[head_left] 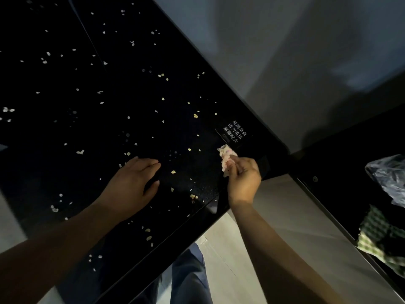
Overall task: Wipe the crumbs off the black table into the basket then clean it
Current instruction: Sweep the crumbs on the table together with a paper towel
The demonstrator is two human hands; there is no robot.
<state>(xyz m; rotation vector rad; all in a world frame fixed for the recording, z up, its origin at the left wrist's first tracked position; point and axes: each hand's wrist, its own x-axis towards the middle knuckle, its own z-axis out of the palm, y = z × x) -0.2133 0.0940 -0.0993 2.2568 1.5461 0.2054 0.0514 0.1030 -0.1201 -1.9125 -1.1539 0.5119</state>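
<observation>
So your left grip point(131, 183) is spread flat on the black tabletop point(65, 73), fingers straight, palm down, holding nothing. Your right grip point(243, 178) is curled tight around a crumpled pale tissue point(226, 155), and the wad's free end pokes out toward the far side, just beside the little label with white lettering point(235, 133).

The crumbs point(195, 115) are all over the place. They're scattered thin across the whole glossy top, far left included, with a few lying between your two grips and a few more along the near edge under your left forearm.

Edge-wise, your right grip sits close to the tabletop's near right corner, with the wrist hanging out past the near edge over the pale floor point(274, 216). The long right edge runs diagonally away from that corner, bare floor beyond it. Across a gap of floor to your right there's another dark surface point(350, 150) carrying a crinkled plastic bag point(388, 174) and a green checked cloth point(377, 238). Can't make out a basket for sure.
</observation>
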